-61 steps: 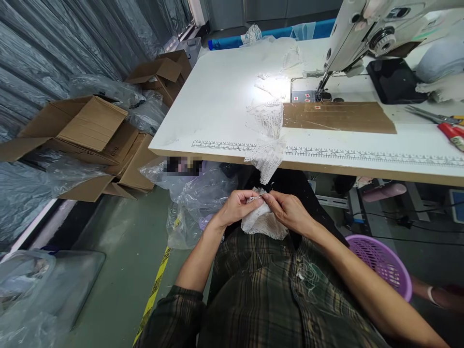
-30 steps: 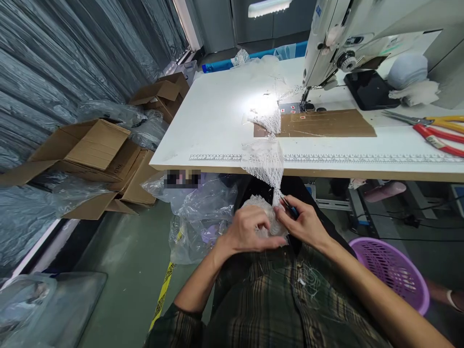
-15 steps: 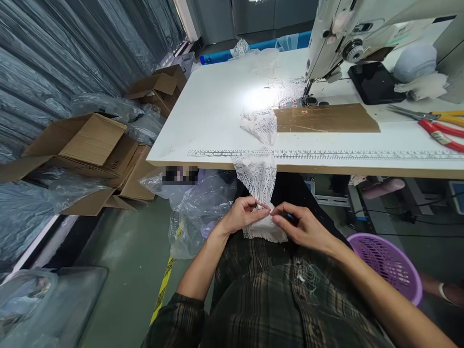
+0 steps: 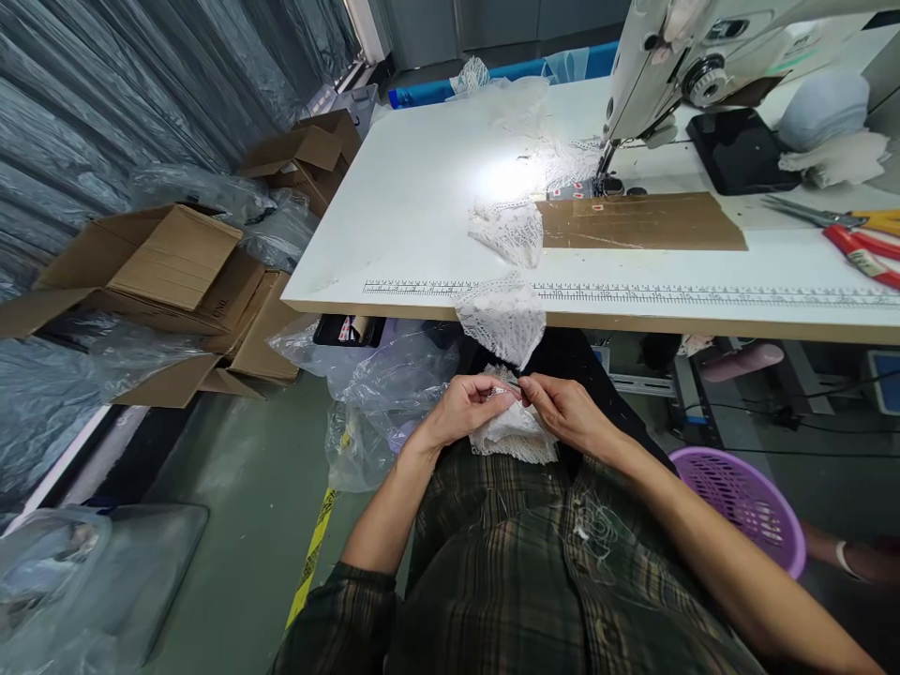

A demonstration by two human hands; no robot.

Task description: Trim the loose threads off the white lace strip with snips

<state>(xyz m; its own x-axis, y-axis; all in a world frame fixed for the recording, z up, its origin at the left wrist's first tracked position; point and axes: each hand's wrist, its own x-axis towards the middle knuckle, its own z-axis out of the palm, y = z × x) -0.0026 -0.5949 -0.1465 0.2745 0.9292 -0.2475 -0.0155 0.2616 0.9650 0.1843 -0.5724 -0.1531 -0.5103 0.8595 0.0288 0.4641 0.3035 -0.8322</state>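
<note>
A strip of white lace [image 4: 501, 314] hangs over the table's front edge and runs down to my lap, where a gathered lace piece [image 4: 517, 437] lies beneath my hands. My left hand [image 4: 468, 410] is closed, pinching the lace between thumb and fingers. Right beside it, my right hand [image 4: 571, 410] is closed too, its fingertips pressed together on the lace edge. A thin greyish bit shows between the two sets of fingertips, too small to name. On the tabletop, more lace [image 4: 507, 232] leads toward the sewing machine's needle area [image 4: 605, 173].
The white table [image 4: 394, 206] carries a printed ruler, a brown cardboard strip [image 4: 647, 221], a black tray [image 4: 735, 150] and red-handled pliers [image 4: 862, 248]. Cardboard boxes [image 4: 175, 258] and plastic bags [image 4: 394, 375] lie left. A purple basket [image 4: 738, 506] stands at lower right.
My right hand's fingers have closed in and drawn nearer to my left hand. The hanging lace has shifted and folded differently below the table edge. The view has moved slightly.
</note>
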